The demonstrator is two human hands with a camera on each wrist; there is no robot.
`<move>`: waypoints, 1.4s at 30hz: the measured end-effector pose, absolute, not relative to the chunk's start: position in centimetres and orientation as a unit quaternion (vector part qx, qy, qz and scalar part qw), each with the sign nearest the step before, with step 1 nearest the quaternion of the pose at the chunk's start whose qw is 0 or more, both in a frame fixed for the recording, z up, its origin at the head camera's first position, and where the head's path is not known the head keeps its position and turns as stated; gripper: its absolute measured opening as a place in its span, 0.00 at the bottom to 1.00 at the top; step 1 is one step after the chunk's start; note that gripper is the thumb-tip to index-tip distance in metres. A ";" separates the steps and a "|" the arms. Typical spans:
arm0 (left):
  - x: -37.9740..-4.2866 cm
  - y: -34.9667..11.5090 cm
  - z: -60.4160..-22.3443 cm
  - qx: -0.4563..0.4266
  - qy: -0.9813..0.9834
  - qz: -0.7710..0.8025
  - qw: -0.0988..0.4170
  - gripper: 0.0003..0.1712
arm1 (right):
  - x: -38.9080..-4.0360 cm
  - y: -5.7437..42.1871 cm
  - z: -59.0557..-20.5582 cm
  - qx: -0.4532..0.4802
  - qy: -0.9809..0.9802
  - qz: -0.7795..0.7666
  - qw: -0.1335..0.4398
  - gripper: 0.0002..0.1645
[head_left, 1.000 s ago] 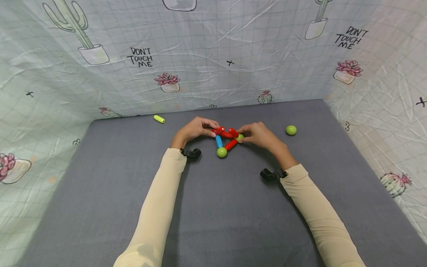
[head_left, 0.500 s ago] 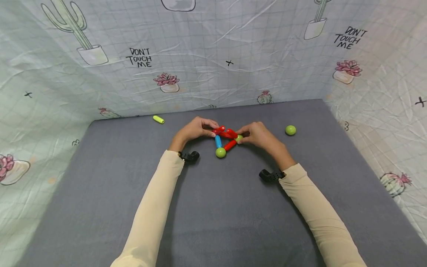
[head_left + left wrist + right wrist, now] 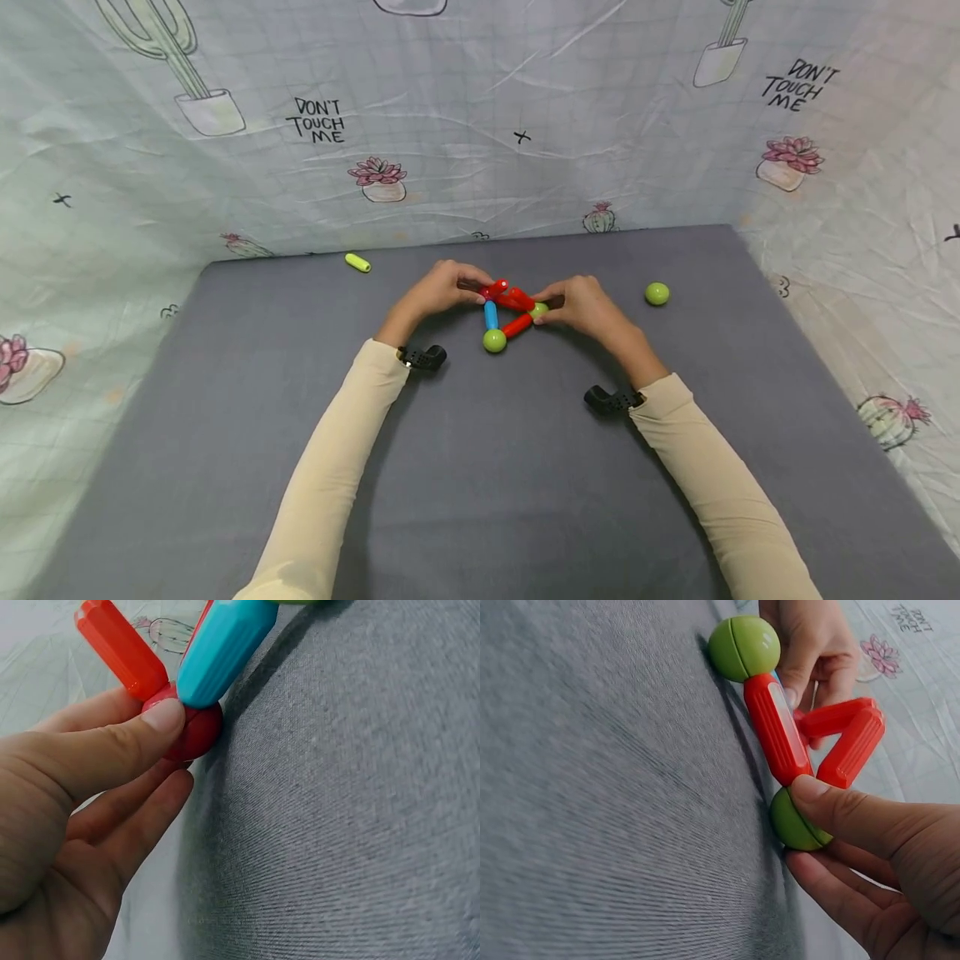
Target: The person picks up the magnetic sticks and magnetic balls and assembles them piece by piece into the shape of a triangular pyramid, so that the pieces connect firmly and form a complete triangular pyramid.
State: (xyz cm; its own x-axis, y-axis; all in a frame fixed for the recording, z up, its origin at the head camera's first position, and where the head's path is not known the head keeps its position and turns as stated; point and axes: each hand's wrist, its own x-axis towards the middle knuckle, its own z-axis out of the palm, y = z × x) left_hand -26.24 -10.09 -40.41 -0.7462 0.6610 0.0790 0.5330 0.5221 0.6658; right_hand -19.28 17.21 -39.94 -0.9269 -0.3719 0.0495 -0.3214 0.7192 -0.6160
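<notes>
A magnetic building frame lies on the table between both hands. My left hand [image 3: 442, 287] pinches its red ball [image 3: 196, 735] between thumb and fingers. From that ball a blue rod [image 3: 227, 652] runs to the near green ball [image 3: 494, 341], and a red rod [image 3: 122, 649] slants upward. My right hand [image 3: 900, 855] grips another green ball [image 3: 795, 823], thumb at the base of the red rod [image 3: 774, 727] leading to the near ball. A second raised red rod [image 3: 853, 748] leans from there; the tips of the raised rods come together in the right wrist view.
A loose green ball [image 3: 657, 293] lies right of the hands. One yellow-green rod [image 3: 357, 262] sits near the back left edge of the grey table [image 3: 480, 467]. A printed cloth [image 3: 450, 125] hangs behind. Each wrist wears a black camera mount [image 3: 424, 358].
The raised red rods' tips have drawn closer together. Both hands keep their hold on the balls with little movement, and the head view has shifted slightly.
</notes>
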 end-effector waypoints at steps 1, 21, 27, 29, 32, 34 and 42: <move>-26.2 -10.0 -40.3 0.342 0.870 0.344 0.090 0.18 | -19.2 17.2 -40.0 -0.186 0.926 -0.327 0.037 0.23; -26.7 -16.4 -39.1 0.219 0.936 0.269 -0.066 0.20 | -18.1 16.3 -40.4 -0.165 0.921 -0.352 0.019 0.23; -27.8 -22.2 -38.1 0.172 0.961 0.206 -0.072 0.31 | -17.9 15.8 -40.6 -0.164 0.920 -0.357 -0.003 0.22; -28.1 -23.9 -38.0 0.159 0.968 0.186 -0.061 0.33 | -17.9 15.7 -40.6 -0.161 0.918 -0.363 -0.005 0.22; -28.3 -25.4 -38.1 0.151 0.972 0.172 -0.045 0.27 | -17.8 15.6 -40.6 -0.156 0.917 -0.367 -0.006 0.22; -28.3 -25.8 -38.4 0.149 0.973 0.169 -0.040 0.23 | -17.8 15.6 -40.6 -0.153 0.917 -0.368 -0.007 0.22; -27.9 -25.5 -39.2 0.133 0.975 0.173 -0.052 0.13 | -18.1 15.6 -40.7 -0.162 0.914 -0.372 0.000 0.21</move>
